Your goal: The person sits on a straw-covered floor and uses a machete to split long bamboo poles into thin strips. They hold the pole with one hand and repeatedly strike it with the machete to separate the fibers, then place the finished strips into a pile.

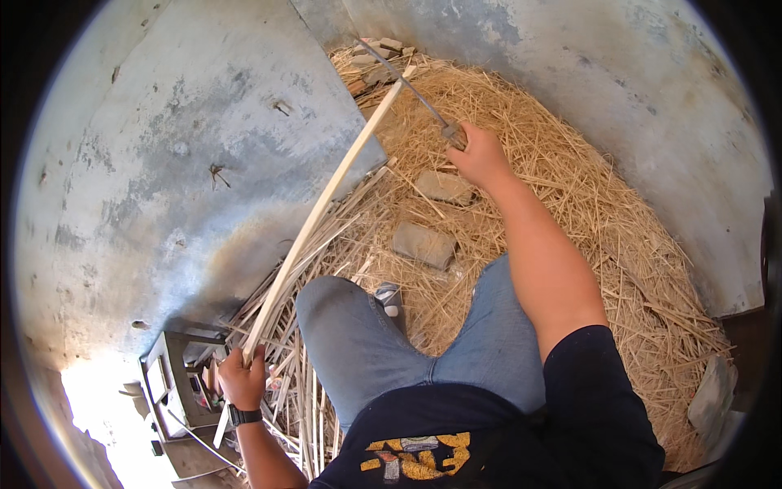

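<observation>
Gripping a long pale strip (327,196) toward its lower end in the left hand (242,381), with a dark watch (246,416) strapped just behind, and clasping a long-bladed knife (424,103) in the right hand (481,155). Holding the strip aslant past the left knee (332,300), beside a weathered grey wall (187,122), with its far end crossed by the knife. Pictured above straw-coloured shavings (570,187) strewn around two blocks (423,244).
</observation>
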The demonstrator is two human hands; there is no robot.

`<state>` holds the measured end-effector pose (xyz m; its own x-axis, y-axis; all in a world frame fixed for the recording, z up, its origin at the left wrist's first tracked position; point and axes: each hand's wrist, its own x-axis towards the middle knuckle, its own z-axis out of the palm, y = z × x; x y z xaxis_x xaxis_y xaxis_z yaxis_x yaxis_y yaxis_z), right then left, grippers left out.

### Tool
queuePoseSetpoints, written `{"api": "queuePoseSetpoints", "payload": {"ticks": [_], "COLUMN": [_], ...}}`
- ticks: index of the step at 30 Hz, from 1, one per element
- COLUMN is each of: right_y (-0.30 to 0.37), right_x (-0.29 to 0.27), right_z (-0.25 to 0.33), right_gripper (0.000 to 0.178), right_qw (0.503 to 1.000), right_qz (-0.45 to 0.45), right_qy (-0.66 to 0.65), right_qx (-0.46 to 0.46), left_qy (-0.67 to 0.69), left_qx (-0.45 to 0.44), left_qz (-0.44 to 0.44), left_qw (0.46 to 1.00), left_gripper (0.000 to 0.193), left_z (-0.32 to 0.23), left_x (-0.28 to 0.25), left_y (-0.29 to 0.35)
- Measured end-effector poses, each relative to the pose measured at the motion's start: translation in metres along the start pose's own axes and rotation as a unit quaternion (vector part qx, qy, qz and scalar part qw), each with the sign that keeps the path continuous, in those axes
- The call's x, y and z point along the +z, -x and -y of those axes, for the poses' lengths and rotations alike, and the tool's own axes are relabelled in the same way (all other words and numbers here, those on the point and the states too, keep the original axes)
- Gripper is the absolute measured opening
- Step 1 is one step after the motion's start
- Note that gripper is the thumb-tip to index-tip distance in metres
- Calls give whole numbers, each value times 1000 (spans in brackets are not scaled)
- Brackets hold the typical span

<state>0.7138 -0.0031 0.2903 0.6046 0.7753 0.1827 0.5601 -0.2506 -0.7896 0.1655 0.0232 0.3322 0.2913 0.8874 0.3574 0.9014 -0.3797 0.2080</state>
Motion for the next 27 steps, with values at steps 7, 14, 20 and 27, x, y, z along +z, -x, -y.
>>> {"api": "queuePoseSetpoints", "payload": {"ticks": [7, 14, 20, 27], "right_y": [27, 27, 22, 39], "right_x": [16, 1, -1, 23], "right_z": [26, 25, 10, 31], "right_gripper": [38, 37, 31, 23], "right_qw": [970, 968, 982, 953], "right_qz": [90, 105, 34, 139], "right_qy": [82, 99, 87, 151], "right_qx": [-209, -206, -166, -223], "left_qy": [11, -22, -15, 13], "left_qx": [10, 59, 68, 87], "left_qz": [1, 38, 31, 13], "left_qw": [1000, 997, 997, 996], "left_gripper": [46, 43, 51, 48], "left_z": [-1, -3, -6, -15], "left_x": [1, -6, -11, -1], "left_y": [-2, -5, 3, -9]}}
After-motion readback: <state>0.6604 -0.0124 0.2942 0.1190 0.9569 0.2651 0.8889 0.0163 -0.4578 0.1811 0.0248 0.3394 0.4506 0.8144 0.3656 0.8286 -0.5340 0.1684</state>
